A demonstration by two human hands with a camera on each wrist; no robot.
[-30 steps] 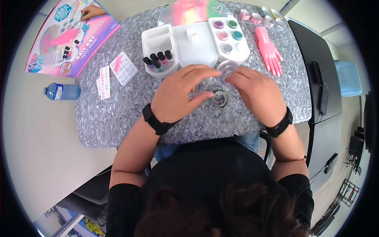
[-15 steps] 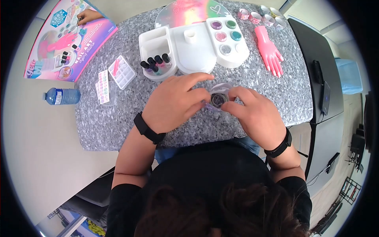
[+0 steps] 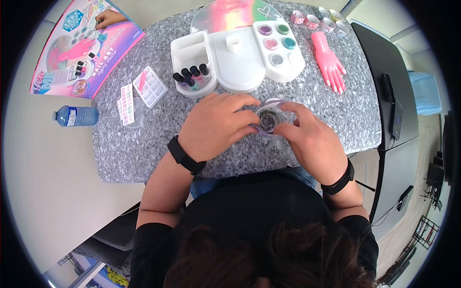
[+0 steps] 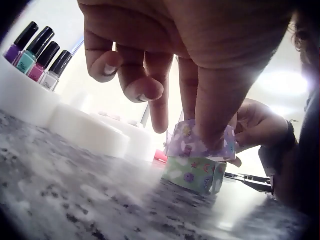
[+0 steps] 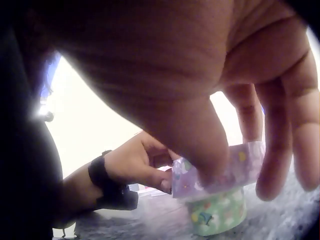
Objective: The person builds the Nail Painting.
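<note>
A water bottle point(image 3: 79, 116) and a nail art box point(image 3: 108, 45) fill the left and upper left of the frame, with capped polish bottles point(image 3: 191, 77) left of top center. Near the center, a person's left hand point(image 3: 216, 126) pinches a purple patterned band point(image 4: 181, 142) directly above a green patterned band point(image 4: 185, 174) standing on the tabletop point(image 3: 125, 158). The right hand point(image 3: 314, 139) pinches the purple patterned band's opposite side, below a pink model hand point(image 3: 328, 62) at upper right.
</note>
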